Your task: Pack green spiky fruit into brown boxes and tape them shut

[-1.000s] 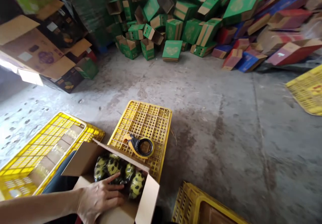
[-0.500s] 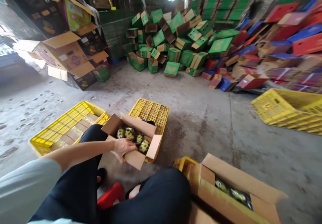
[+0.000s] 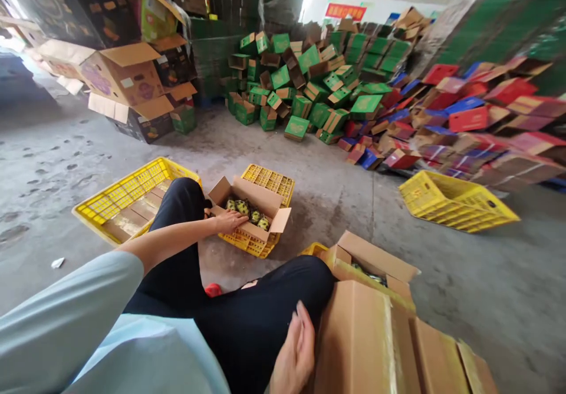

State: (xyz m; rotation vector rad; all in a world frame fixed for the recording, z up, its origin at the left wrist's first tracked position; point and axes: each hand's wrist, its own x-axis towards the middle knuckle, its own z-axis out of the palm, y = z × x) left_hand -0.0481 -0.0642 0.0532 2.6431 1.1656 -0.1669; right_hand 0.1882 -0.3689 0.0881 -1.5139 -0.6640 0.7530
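An open cardboard box [image 3: 254, 191] sits on an upturned yellow crate [image 3: 269, 180] in front of me. Inside it lies a row of round yellow-green fruits [image 3: 254, 216] in dark-patterned wrapping; their kind is unclear. My left hand [image 3: 230, 221] rests at the box's near left edge, fingers stretched out toward the fruits. Low in the view, my right hand [image 3: 296, 347] is beside my right knee, fingers extended, holding nothing. Close to it stand brown cartons [image 3: 358, 335]. Behind them is another open box [image 3: 375, 255] with similar wrapped fruits, partly hidden.
A yellow crate [image 3: 119, 184] holding taped cartons stands at left. Another yellow crate [image 3: 455, 202] lies at right. Piles of green boxes [image 3: 296, 127] and red and blue boxes [image 3: 469, 120] spread across the back. Large cartons [image 3: 128, 78] are stacked at far left.
The view has shifted back and swung right. My right hand has come into sight at the bottom, along with more brown cartons. My left hand stays at the fruit box.
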